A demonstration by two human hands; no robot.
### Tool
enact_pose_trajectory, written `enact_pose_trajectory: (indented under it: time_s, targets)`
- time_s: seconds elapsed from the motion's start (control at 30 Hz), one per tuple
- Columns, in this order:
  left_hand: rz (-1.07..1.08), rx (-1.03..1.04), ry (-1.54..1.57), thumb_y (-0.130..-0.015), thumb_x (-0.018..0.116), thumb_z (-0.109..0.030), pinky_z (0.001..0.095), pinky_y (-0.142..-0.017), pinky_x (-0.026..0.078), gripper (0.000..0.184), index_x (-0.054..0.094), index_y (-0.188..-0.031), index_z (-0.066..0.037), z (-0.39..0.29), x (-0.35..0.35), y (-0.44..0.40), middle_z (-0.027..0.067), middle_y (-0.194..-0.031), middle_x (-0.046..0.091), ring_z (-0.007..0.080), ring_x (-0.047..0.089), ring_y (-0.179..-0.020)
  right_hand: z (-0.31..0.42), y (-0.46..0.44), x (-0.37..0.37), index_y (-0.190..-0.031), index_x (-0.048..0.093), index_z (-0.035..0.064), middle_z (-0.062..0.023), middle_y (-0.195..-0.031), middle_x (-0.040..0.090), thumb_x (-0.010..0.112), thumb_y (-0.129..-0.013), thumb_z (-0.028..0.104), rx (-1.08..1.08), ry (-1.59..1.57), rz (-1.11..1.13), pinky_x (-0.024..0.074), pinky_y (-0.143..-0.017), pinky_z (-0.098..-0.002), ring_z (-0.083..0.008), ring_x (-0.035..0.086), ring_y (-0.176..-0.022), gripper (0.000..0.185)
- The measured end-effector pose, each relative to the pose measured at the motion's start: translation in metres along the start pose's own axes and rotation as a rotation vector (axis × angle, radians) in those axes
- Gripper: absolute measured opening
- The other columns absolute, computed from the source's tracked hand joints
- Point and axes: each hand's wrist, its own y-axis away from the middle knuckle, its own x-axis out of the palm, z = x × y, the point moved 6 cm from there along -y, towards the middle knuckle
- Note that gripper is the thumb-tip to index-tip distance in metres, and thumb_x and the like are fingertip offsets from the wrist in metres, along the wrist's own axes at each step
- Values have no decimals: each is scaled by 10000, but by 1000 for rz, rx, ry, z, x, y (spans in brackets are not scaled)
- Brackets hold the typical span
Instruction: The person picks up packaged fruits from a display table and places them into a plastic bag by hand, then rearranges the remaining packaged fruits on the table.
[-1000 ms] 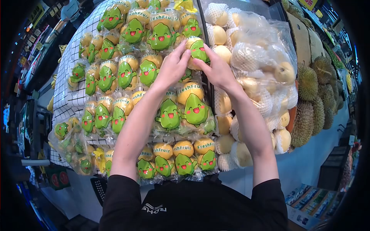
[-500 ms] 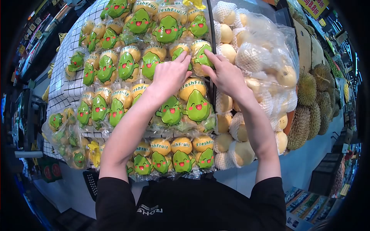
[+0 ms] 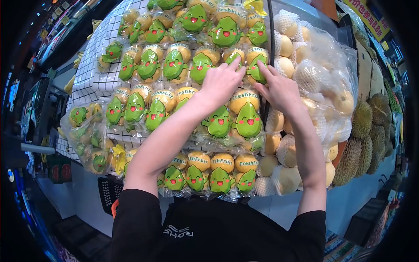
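Note:
Clear bags of yellow fruit printed "FreshFruit" with a smiling green cartoon lie in rows on the stand. My left hand reaches over the third row, its fingers stretched onto a bagged fruit. At the right end of that row, my right hand lies against another bagged fruit, index finger and thumb spread along its right side. The lower parts of both bags are partly covered by my hands. Just below, a larger bagged fruit sits between my forearms.
A dark divider separates the bags from yellow fruit in white foam nets, partly under clear plastic. Durians are stacked farther right. A white checked cloth covers the left side, where a bag with a yellow tie lies near the front.
The whole scene has shifted to the right in view as the camera turned. Both hands stay at the same bagged fruits, with only slight finger movement.

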Motion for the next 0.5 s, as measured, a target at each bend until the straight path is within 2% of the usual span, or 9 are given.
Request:
enact_pose_trajectory:
  time_s: [0.07,0.2,0.27,0.33,0.37,0.5]
  targets:
    - [35,-15,7,-807,722,-264,389,-709,559,433,612,-1196,-110,1,3,-1,120,-1325,567,268,661,-954,-3,-2,4,-1434,404,156,-94,-1105,608,632,-890,388,-61,1,-47,549,-672,-439,-334,673,-815,634]
    - [37,-26,23,-808,719,-272,397,-709,557,427,617,-1194,-124,4,3,-4,139,-1318,570,277,656,-963,1,-9,8,-1420,430,157,-94,-1101,616,648,-875,379,-18,38,-54,552,-696,-440,-333,674,-843,628]
    - [22,-9,31,-807,719,-274,402,-710,556,429,617,-1198,-130,7,5,-1,143,-1317,572,280,654,-967,5,-9,10,-1399,462,161,-82,-1065,634,663,-860,376,4,35,-62,529,-707,-429,-303,670,-855,614]
    - [60,-22,56,-809,717,-269,413,-716,554,429,616,-1205,-139,5,4,-4,144,-1315,576,283,648,-972,6,-8,4,-1376,494,165,-65,-1011,651,678,-843,377,-85,188,-161,491,-731,-414,-275,658,-856,603]
    - [7,-20,46,-801,725,-265,414,-727,553,437,616,-1204,-138,5,6,-2,135,-1313,582,285,642,-977,5,-8,5,-1375,502,144,-69,-1071,662,674,-849,376,-76,179,-104,450,-775,-404,-268,634,-907,600]
    - [22,-2,30,-784,741,-257,391,-735,554,457,617,-1208,-140,6,0,2,111,-1303,595,281,633,-977,4,-5,5,-1357,517,125,-65,-1071,673,697,-833,351,-126,144,-17,446,-827,-425,-273,605,-994,599]
